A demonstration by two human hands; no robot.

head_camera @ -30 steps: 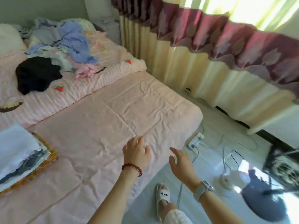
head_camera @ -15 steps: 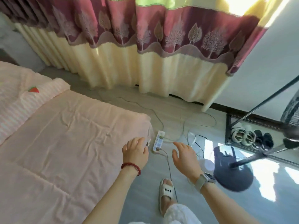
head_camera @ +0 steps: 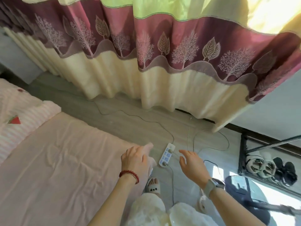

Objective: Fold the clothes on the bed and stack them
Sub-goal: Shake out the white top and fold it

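Since the earlier frame, clothes have left view as the head turns toward the curtain; none show now. Both hands, left hand and right hand, hover empty, fingers apart, bed left of them. Clothes likely handle soft and light; take them by edges

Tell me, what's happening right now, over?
Left hand and right hand open, holding nothing. No clothes in view, only bare pink bed sheet. White power strip with cords underfoot.

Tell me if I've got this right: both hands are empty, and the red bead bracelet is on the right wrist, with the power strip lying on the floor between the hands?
Not quite. The head view shows the red bead bracelet on the left wrist; the right wrist wears a watch. The rest holds: the left hand and right hand are empty, and the power strip lies on the floor between them.
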